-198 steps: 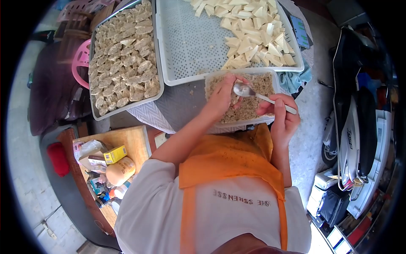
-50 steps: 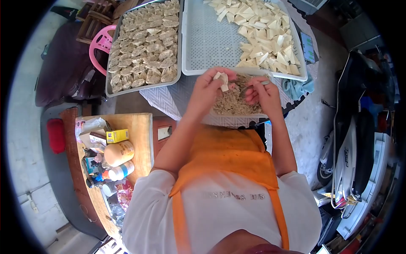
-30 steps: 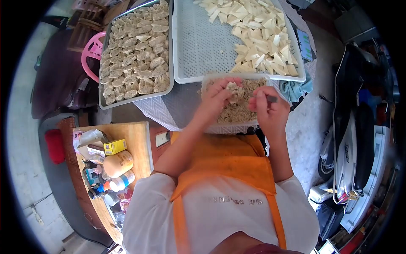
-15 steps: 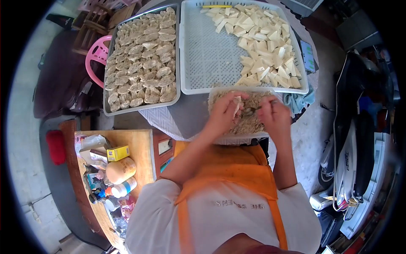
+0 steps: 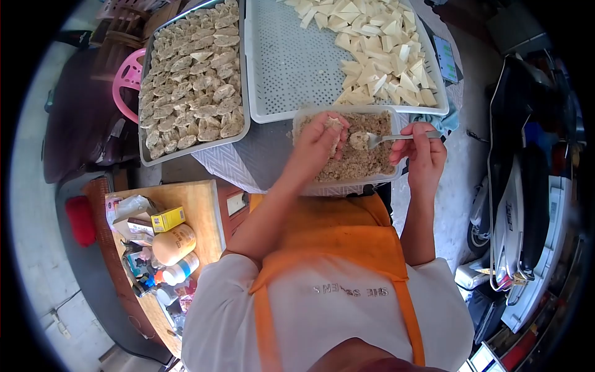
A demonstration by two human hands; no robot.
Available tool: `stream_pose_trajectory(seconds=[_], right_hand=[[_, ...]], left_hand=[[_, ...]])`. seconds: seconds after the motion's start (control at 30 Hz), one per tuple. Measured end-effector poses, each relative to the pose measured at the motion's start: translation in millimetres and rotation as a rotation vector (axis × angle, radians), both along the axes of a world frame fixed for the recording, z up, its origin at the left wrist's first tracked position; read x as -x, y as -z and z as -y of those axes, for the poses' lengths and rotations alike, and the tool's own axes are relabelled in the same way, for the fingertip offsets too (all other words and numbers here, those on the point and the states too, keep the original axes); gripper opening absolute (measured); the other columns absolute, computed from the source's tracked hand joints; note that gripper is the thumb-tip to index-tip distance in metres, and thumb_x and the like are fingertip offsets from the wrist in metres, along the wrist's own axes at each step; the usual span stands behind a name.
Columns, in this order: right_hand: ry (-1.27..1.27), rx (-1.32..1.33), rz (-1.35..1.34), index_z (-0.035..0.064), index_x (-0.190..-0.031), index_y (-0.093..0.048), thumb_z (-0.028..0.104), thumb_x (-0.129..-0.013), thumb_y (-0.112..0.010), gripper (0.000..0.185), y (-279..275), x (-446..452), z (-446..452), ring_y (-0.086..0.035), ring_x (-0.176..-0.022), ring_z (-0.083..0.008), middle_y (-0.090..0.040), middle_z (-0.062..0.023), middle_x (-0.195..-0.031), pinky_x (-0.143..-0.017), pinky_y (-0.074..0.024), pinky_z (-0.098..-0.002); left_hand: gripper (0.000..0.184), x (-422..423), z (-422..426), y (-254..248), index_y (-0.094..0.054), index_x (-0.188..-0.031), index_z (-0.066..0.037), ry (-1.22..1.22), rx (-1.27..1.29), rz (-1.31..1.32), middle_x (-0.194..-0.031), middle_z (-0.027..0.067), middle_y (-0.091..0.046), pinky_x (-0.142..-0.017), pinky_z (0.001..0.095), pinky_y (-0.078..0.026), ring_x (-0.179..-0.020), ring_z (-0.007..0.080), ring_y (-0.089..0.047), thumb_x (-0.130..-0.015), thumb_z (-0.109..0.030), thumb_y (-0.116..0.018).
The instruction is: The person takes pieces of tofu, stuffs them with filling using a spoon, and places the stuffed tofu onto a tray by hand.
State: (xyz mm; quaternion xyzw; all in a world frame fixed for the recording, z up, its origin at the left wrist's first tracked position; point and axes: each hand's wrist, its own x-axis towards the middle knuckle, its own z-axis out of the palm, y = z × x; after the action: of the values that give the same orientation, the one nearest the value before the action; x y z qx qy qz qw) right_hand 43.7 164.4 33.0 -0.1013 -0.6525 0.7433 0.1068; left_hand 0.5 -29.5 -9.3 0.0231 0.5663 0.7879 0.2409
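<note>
My left hand [image 5: 317, 144] is closed around a pale piece of tofu [image 5: 335, 126] above the left part of a clear plastic tub [image 5: 395, 121]. The fingers hide much of the piece. In my right hand [image 5: 423, 152], a metal fork [image 5: 396, 137] is gripped by its handle between thumb and fingers. The fork's head carries a lump of ground filling [image 5: 359, 140], just right of my left fingers. Crumbly brown filling [image 5: 356, 167] lies in the tub below both hands.
Behind the tub, a white perforated tray [image 5: 291, 74] holds many pale tofu triangles [image 5: 384, 53]. Left of it, a metal tray [image 5: 246, 118] carries rows of stuffed pieces [image 5: 192, 80]. A blue-green cloth [image 5: 447, 118] lies by the tub. A wooden side table [image 5: 201, 211] bears bottles and boxes.
My right hand has moved outward to the right, lifting the fork with filling on it into plain view. My left hand stays over the tub. The whole view has shifted slightly.
</note>
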Motion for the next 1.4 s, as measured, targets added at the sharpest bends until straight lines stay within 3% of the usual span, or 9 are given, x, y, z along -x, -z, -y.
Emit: stream_pose_trajectory(seconds=[0.13,0.23,0.33,0.5,0.63,0.77,0.93,1.13,1.4], right_hand=[[-0.021,-0.108,-0.074,-0.0004,-0.083,-0.057,0.008,-0.092,-0.049,0.015,1.5,-1.8,24.3,-0.057,-0.048,-0.0121,-0.061,-0.0069,-0.063,-0.045,-0.0459,-0.0225],[-0.050,-0.669,-0.304,-0.0014,-0.078,-0.057,0.006,-0.090,-0.051,0.016,-6.1,-2.4,30.2,-0.057,-0.047,-0.0108,-0.060,-0.0066,-0.059,-0.044,-0.0444,-0.0221],[0.034,-0.671,-0.340,-0.0015,-0.077,-0.058,0.005,-0.088,-0.053,0.014,-6.8,-3.5,13.7,-0.060,-0.049,-0.0117,-0.060,-0.0072,-0.060,-0.045,-0.0450,-0.0238],[-0.200,-0.996,-0.294,-0.0029,-0.083,-0.057,0.006,-0.089,-0.052,0.012,5.5,1.3,0.8,-0.062,-0.058,-0.0140,-0.063,-0.0088,-0.076,-0.049,-0.0477,-0.0252],[0.111,-0.238,-0.119,0.0000,-0.089,-0.057,0.015,-0.096,-0.045,0.020,5.6,-6.7,7.8,-0.058,-0.053,-0.0120,-0.061,-0.0076,-0.069,-0.050,-0.0484,-0.0240],[0.000,0.004,-0.063,0.0007,-0.091,-0.056,0.018,-0.097,-0.040,0.024,9.8,-7.1,31.7,-0.057,-0.053,-0.0116,-0.060,-0.0066,-0.067,-0.049,-0.0480,-0.0231],[0.009,-0.610,-0.253,-0.0012,-0.085,-0.056,0.007,-0.094,-0.043,0.018,14.0,-4.3,55.5,-0.058,-0.053,-0.0102,-0.061,-0.0090,-0.069,-0.047,-0.0467,-0.0224],[0.029,-0.043,-0.119,-0.0003,-0.090,-0.055,0.013,-0.096,-0.042,0.020,21.1,0.7,35.8,-0.059,-0.054,-0.0108,-0.061,-0.0071,-0.070,-0.049,-0.0479,-0.0226],[0.024,-0.069,-0.062,-0.0001,-0.092,-0.054,0.017,-0.097,-0.042,0.022,22.3,-1.0,21.2,-0.059,-0.052,-0.0132,-0.060,-0.0074,-0.066,-0.050,-0.0500,-0.0252]], left_hand=[[0.013,-4.1,-4.3,1.8,-0.053,-0.100,-0.007,0.060,0.135,-0.109,-0.091,0.0014,-0.052,-0.055,0.0236,-0.042,-0.066,0.0074,-0.049,-0.094,-0.015,-0.045],[0.013,-5.2,-1.3,0.2,-0.052,-0.101,-0.007,0.020,0.262,-0.243,-0.086,0.0011,-0.052,-0.057,0.0232,-0.042,-0.067,0.0071,-0.048,-0.094,-0.015,-0.044],[0.013,-1.9,3.3,6.7,-0.053,-0.100,-0.007,0.045,0.281,-0.301,-0.081,0.0015,-0.052,-0.059,0.0219,-0.043,-0.069,0.0080,-0.049,-0.093,-0.012,-0.043],[0.018,1.5,0.8,7.2,-0.055,-0.100,-0.007,0.044,0.006,-0.019,-0.079,0.0027,-0.054,-0.068,0.0256,-0.045,-0.075,0.0129,-0.053,-0.093,-0.017,-0.042],[0.030,2.2,2.8,6.9,-0.056,-0.103,-0.007,0.009,-0.184,0.172,-0.089,0.0035,-0.055,-0.076,0.0297,-0.044,-0.085,0.0166,-0.055,-0.096,-0.031,-0.039],[0.041,1.2,0.7,-2.9,-0.055,-0.103,-0.008,-0.020,-0.160,0.147,-0.100,0.0038,-0.053,-0.077,0.0315,-0.044,-0.093,0.0169,-0.052,-0.097,-0.043,-0.034],[0.048,1.7,2.2,6.5,-0.054,-0.101,-0.007,-0.069,-0.192,0.186,-0.096,0.0053,-0.055,-0.072,0.0266,-0.045,-0.086,0.0137,-0.051,-0.097,-0.047,-0.028],[0.059,2.0,-0.9,16.3,-0.053,-0.104,-0.009,-0.042,-0.050,0.074,-0.103,0.0042,-0.053,-0.078,0.0325,-0.043,-0.093,0.0156,-0.049,-0.095,-0.056,-0.018],[0.062,1.8,1.5,4.5,-0.053,-0.104,-0.009,-0.051,-0.092,0.024,-0.096,0.0030,-0.053,-0.073,0.0288,-0.042,-0.087,0.0129,-0.049,-0.095,-0.056,-0.014]])
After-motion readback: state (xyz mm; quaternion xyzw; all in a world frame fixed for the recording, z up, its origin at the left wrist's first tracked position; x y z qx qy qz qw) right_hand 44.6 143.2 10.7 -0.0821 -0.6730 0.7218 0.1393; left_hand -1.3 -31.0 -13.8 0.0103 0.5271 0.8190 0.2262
